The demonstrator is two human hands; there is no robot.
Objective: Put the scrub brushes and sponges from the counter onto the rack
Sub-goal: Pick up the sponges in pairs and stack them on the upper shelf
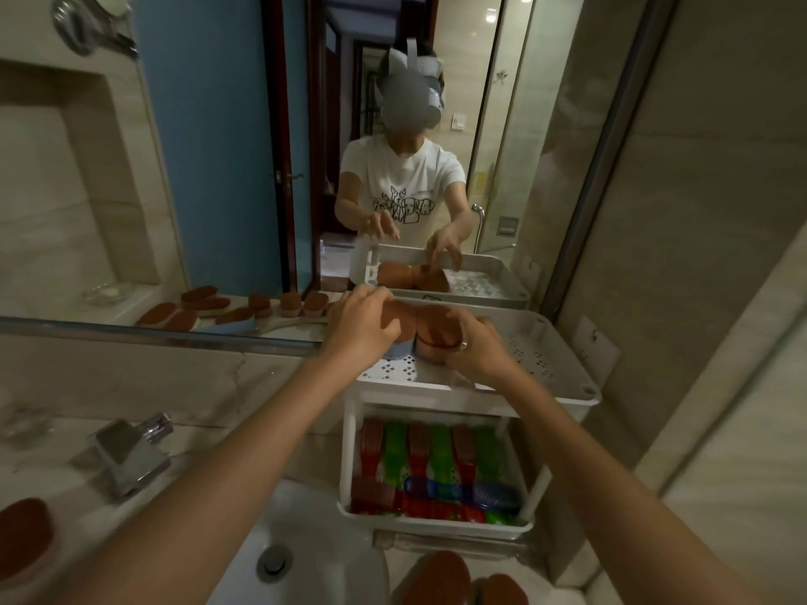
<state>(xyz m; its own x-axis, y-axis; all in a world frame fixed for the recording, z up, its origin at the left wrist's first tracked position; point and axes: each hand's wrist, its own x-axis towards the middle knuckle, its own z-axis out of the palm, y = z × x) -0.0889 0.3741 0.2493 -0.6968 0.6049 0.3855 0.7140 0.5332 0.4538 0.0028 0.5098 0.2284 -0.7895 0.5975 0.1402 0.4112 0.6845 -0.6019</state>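
While I am leaning over the sink [314, 524], two loose sponges [441, 576] are lying nearest me on the counter, with a third sponge [24, 534] sitting far left and the faucet [126, 451] standing beyond it. All are waiting to be moved. Going by looks, each is handling as light, soft and squashable, its brown scouring face rough enough not to slip; I am judging the short sides to be the place to pinch. Next out, the rack [436, 397] is carrying red and green brushes [436, 451] and a blue brush [458, 491] in its lower tier [436, 524]; these are looking like stiff plastic, best taken by the handle. Above, on the perforated upper tier [537, 351], my right hand [476, 351] is curling thumb and fingers round a pink-based sponge [432, 344], seating it just beside a blue-based sponge [399, 349]. My left hand [367, 329] is hovering over that one with fingers loosely bent and gripping nothing; whether it is touching, I cannot tell. Farthest off, the mirror [218, 146] is showing a row of further brown-topped pieces [205, 301].
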